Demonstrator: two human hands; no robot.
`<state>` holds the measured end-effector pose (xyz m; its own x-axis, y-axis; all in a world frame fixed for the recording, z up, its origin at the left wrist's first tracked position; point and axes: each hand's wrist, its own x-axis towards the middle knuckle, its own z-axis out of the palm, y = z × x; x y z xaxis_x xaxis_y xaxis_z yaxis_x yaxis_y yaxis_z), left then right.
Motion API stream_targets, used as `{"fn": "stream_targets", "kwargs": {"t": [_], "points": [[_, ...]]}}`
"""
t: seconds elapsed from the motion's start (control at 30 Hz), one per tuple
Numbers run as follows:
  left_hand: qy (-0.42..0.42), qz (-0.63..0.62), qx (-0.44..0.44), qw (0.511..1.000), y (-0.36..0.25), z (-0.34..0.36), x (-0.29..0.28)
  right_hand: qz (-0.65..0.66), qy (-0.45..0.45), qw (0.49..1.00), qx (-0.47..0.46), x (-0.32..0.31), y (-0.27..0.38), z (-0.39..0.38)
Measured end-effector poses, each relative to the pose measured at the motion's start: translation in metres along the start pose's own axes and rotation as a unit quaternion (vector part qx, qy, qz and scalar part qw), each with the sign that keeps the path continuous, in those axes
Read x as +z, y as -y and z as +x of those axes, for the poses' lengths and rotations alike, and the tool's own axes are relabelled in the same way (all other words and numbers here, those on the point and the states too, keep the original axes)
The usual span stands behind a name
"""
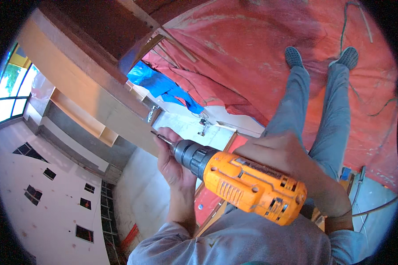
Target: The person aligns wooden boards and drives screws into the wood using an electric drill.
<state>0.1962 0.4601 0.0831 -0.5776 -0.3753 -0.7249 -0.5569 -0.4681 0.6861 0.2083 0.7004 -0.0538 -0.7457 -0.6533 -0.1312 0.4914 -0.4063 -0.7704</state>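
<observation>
An orange and black cordless drill (pixel 252 187) lies across the middle of the view, its black chuck (pixel 191 154) pointing to the upper left. From the chuck sticks a thin metal bit (pixel 162 138). My left hand (pixel 174 168) is closed around the bit just ahead of the chuck, with its fingers partly hidden behind them. My right hand (pixel 278 152) is on the far side of the drill and wraps its grip, which the orange body mostly hides. Beyond the bit's tip runs a long wooden panel (pixel 93 95).
Red sheeting (pixel 234 48) covers the floor under my feet, with a blue tarp (pixel 163 86) at its left edge. A cable (pixel 378 205) and metal rods lie at the right. A white wall with dark square openings (pixel 84 234) stands at lower left.
</observation>
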Motion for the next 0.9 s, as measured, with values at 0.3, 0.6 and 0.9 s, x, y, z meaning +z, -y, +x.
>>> {"fn": "stream_targets", "kwargs": {"t": [0.3,0.6,0.9], "points": [[-0.194,0.671,0.163,0.696,-0.072,-0.029,0.006,-0.061,-0.014,0.997,-0.042,-0.002,-0.008,0.003],[-0.132,0.737,0.099,0.656,-0.077,-0.007,0.009,-0.021,0.015,0.999,-0.043,-0.010,-0.011,0.002],[-0.080,0.863,0.002,0.499,-0.088,-0.003,-0.007,-0.013,0.035,0.999,-0.029,-0.017,-0.005,0.007]]}}
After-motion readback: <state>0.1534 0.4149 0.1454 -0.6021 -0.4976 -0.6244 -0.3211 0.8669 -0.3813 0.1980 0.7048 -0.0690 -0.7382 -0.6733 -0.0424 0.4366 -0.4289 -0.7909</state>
